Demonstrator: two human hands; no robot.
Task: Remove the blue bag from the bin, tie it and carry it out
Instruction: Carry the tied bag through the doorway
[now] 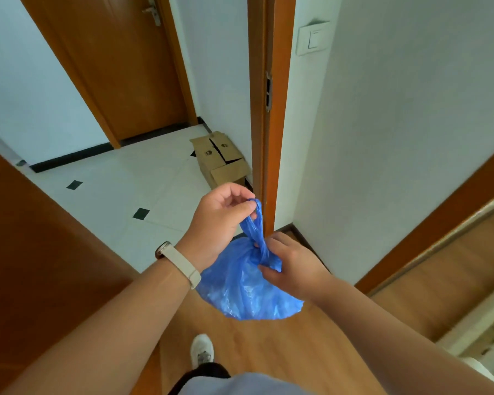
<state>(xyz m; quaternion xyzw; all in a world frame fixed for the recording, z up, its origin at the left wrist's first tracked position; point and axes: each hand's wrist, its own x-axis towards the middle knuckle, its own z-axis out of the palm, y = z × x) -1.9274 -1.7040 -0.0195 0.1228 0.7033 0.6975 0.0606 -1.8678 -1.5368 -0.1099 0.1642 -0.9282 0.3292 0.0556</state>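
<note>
No writing is legible. The left hand [221, 220] pinches the blue bag [248, 283] by its loop; the right hand [293, 262] closes around its twisted neck.

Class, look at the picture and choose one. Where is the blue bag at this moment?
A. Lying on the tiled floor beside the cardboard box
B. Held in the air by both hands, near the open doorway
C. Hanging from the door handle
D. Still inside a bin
B: the left hand pinches the top loop and the right hand grips the neck of the blue bag, which hangs above the wooden floor.
</note>
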